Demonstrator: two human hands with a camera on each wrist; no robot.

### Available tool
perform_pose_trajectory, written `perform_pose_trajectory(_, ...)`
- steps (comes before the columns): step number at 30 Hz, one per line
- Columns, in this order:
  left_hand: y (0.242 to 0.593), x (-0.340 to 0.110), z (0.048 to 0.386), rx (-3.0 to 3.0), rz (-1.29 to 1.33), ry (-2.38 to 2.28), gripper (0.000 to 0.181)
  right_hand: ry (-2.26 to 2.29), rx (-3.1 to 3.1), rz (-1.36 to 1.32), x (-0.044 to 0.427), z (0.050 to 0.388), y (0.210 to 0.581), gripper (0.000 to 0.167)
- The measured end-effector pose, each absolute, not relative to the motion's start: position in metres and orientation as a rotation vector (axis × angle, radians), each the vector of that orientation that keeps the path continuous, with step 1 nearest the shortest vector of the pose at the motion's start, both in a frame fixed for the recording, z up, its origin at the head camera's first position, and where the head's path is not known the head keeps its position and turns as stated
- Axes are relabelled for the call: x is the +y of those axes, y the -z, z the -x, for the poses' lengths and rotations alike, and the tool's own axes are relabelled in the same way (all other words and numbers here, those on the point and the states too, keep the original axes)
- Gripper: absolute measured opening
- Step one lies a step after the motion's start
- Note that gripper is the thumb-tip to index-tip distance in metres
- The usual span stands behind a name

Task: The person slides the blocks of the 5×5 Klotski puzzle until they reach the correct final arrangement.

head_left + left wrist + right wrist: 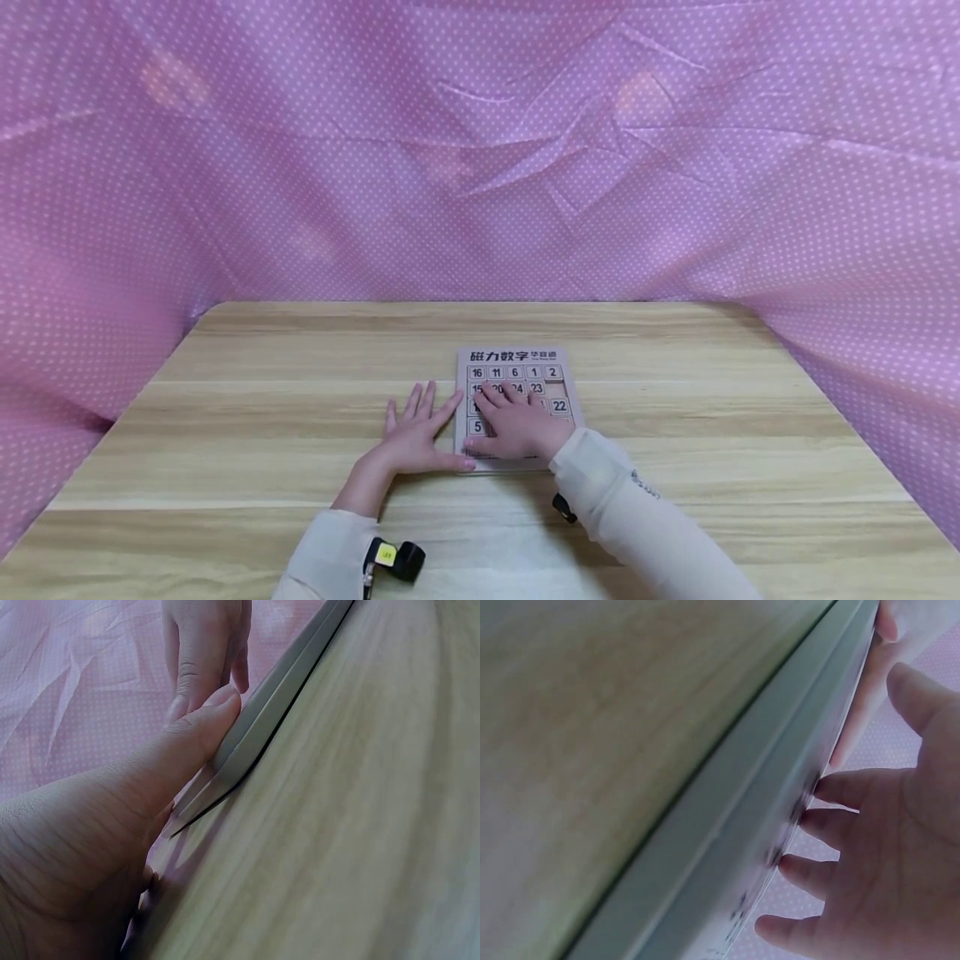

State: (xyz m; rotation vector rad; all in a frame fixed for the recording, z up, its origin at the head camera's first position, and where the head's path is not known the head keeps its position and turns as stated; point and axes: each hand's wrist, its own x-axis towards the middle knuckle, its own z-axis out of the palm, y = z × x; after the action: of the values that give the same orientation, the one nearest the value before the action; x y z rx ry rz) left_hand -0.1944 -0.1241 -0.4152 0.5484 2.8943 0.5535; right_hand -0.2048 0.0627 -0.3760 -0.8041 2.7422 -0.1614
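Note:
A number sliding puzzle (566, 356) lies flat on the table, a grey board with square numbered tiles. In its second row from the top, the rightmost slot holds no tile. My left hand (412, 442) is spread at the board's left side; its thumb (214, 712) rests on the near-left corner of the frame. Over the middle of the board reaches my right hand (521, 429), fingers extended and apart, fingertips on or just above the tiles. That hand hides several tiles in the lower rows. In the right wrist view the right fingers (810, 874) appear at the tile face.
The wood-grain table (262, 400) extends around the board. A pink dotted cloth (480, 167) hangs behind and along both sides. Dark wrist cameras (408, 560) are strapped by the sleeves.

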Motion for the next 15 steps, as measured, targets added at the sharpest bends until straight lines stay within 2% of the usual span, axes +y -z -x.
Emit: perform_pose_trajectory(15,0.416,-0.122,0.193,2.902,-0.528,-0.551,0.102,0.163,2.753,0.779,0.082,0.203,0.376,0.077)
